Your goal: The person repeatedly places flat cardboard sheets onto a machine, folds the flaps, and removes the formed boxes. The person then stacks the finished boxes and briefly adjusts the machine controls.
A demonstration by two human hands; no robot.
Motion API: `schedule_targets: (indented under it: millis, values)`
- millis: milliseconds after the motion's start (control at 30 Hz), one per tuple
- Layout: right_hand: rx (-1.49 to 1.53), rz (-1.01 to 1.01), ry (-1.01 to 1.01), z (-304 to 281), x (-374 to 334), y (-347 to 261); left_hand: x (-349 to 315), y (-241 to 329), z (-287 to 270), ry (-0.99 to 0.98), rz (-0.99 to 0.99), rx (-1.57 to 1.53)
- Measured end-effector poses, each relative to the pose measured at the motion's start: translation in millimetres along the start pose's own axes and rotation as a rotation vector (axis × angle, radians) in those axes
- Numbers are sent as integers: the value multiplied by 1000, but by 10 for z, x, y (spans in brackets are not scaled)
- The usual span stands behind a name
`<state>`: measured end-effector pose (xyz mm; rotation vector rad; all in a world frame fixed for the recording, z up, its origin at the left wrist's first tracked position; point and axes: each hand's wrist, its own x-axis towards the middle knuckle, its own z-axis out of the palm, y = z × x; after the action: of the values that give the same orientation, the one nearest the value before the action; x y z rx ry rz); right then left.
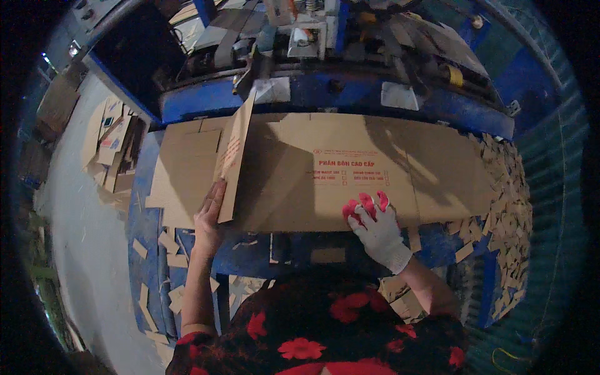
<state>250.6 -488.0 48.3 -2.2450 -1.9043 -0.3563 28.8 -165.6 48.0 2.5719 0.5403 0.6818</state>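
My bare left hand (212, 205) grips the near lower part of a cardboard panel (234, 159) that stands tilted on edge, with red print on its left face. Under it lies a long flat cardboard sheet (287, 187), printed in red near its middle. My right hand (374, 231) wears a white glove with pink-red fingertips. Its fingers are apart and rest on the sheet's near edge, holding nothing that I can see. At the left, more flat brown cardboard (178, 162) lies beside the raised panel; whether it belongs to the same sheet I cannot tell.
A blue machine beam (337, 91) runs along the far side, with metal parts above it. Many small cardboard offcuts (509, 212) are heaped at the right, and others lie on the blue table (145, 234). A cardboard stack (115, 147) sits on the floor at left.
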Motion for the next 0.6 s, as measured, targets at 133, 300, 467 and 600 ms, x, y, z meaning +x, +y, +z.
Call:
schedule_targets:
  millis: [133,300,467,600]
  values:
    - [35,5,45,-163,90,249,350,26,158,38,21,-94]
    - [68,122,-142,-355,126,481,851,-112,-62,39,-257,-558]
    - [8,112,-167,-409,10,621,1087,109,-319,-123,-262,-363]
    - [-196,49,26,-221,98,899,1120,233,177,-82,151,10]
